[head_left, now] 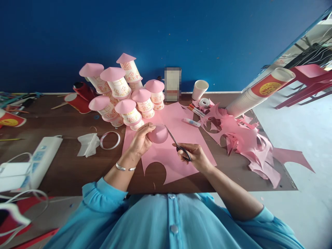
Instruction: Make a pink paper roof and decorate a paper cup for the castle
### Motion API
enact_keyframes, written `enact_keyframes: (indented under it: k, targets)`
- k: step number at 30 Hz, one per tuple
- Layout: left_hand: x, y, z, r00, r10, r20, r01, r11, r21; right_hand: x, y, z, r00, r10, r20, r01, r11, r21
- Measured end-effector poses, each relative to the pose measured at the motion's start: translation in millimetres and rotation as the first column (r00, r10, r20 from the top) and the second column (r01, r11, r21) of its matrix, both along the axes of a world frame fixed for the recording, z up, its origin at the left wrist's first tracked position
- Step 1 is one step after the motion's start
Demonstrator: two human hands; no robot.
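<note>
My left hand (142, 139) pinches the edge of a small pink paper circle (158, 134). Scissors (183, 152) with dark handles are gripped in my right hand (193, 156), their blades pointing up and left to the circle's right edge. Whether the blades touch the paper I cannot tell. Below both hands lies a large pink paper sheet (178, 126) with a curved piece cut out of its near edge. Behind my left hand stand several decorated paper cups (132, 117), stacked like towers with pink cone roofs (125, 106).
Pink paper scraps (246, 138) pile up at the right, beside a leaning cup stack (249, 95). Markers (195, 110), a glue stick (191, 122) and a tape roll (204, 102) lie behind the sheet. A tape ring (110, 140) and a power strip (43, 160) are at the left.
</note>
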State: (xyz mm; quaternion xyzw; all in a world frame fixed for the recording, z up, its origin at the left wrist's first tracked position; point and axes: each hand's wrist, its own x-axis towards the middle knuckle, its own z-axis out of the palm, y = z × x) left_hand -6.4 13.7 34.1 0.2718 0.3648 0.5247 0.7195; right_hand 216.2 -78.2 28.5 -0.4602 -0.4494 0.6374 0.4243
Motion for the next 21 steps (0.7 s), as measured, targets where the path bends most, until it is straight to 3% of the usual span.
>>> enact_keyframes:
  k: [7,9,11,13,16,18,21]
  targets:
    - [0,1,3.9,1.000,0.004,0.023,-0.003,1.000,-0.028,-1,2,3.2,0.998,-0.063,0.013,0.063,0.998,0.009]
    - [0,1,3.4,1.000,-0.003,0.019,0.004,1.000,-0.028,1,3,0.1,0.991,-0.088,0.105,0.083,0.995,0.051]
    - [-1,1,2.3,1.000,-0.009,0.004,0.009,1.000,-0.028,8,5,-3.8,0.946,-0.130,0.296,0.092,0.986,0.138]
    - [-1,2,1.0,1.000,-0.013,-0.007,0.013,0.999,-0.032,19,8,-5.7,0.813,-0.193,0.549,0.052,0.964,0.261]
    - [-1,2,0.2,1.000,-0.023,0.003,0.023,0.999,-0.046,38,14,-1.1,0.465,-0.272,0.842,-0.139,0.917,0.373]
    - [0,2,0.6,0.999,-0.030,0.014,0.031,0.998,-0.056,49,21,5.2,0.259,-0.297,0.919,-0.284,0.886,0.366]
    - [0,1,1.9,0.998,-0.047,0.031,0.049,0.997,-0.062,58,30,13.2,0.073,-0.298,0.952,-0.431,0.851,0.299]
